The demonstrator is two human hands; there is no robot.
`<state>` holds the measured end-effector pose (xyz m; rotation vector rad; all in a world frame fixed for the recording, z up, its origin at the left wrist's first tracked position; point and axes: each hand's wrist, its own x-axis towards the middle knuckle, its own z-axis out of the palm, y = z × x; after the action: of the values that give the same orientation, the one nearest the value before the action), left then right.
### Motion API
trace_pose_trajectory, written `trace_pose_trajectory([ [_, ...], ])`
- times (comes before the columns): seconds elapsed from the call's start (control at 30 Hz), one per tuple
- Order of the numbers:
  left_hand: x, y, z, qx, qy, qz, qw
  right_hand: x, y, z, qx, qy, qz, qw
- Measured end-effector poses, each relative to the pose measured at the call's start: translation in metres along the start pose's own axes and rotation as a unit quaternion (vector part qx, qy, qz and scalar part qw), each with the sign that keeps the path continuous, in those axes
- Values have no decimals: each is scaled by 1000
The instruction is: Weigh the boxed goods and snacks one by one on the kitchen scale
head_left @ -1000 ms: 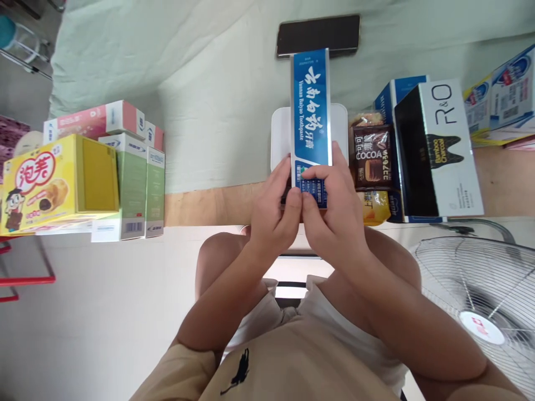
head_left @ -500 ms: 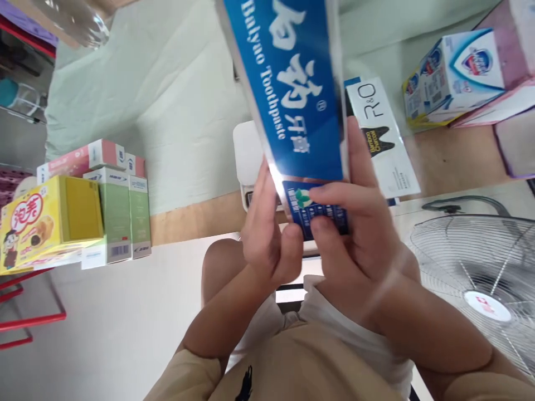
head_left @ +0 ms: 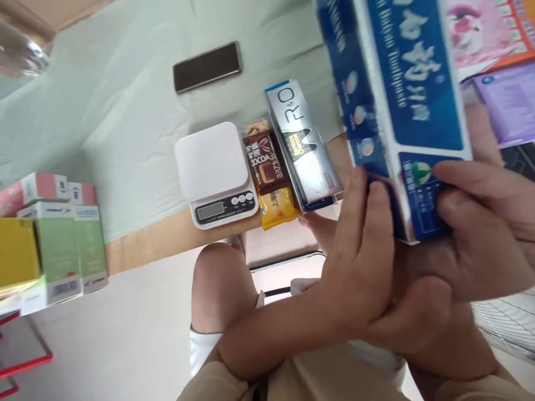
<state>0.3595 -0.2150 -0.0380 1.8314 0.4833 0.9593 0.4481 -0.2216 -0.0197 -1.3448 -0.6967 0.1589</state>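
Holding the blue box (head_left: pixel 401 117) aloft at right, far end out of view. Grasped in the right hand (head_left: pixel 497 239), with thumb and forefinger over the near end of the printed face; clasped also in the left hand (head_left: pixel 363 273), with fingers along the left side, probably to steady a long box from one end. Impossible to see inside. To the left, on the cloth (head_left: pixel 137 145): silver box (head_left: pixel 301 145), contents hidden; cocoa packet (head_left: pixel 267 161) and yellow packet (head_left: pixel 278 206), seemingly sealed, tucked between silver box and scale (head_left: pixel 213 156), perhaps to save room. Farther off: phone (head_left: pixel 208 67). At far left: green boxes (head_left: pixel 56 245), grouped beside a yellow box (head_left: pixel 19 253).
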Motion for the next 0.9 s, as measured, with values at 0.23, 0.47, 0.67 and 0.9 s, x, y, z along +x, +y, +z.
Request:
trace_pose_trajectory([
  [0.23, -27, -23, 13, -45, -3, 5, 999, 12, 5, 1, 3, 88, 29, 996],
  [0.47, -43, -42, 28, -154, 39, -52, 986, 18, 32, 2, -8, 76, 54, 996],
  [0.67, -32, -50, 18, -167, -1, -75, 983, 17, 52, 0, -24, 15, 107, 994],
  [0.9, -33, -55, 17, -184, 0, -167, 969, 20, 63, -9, -153, -114, 78, 979],
])
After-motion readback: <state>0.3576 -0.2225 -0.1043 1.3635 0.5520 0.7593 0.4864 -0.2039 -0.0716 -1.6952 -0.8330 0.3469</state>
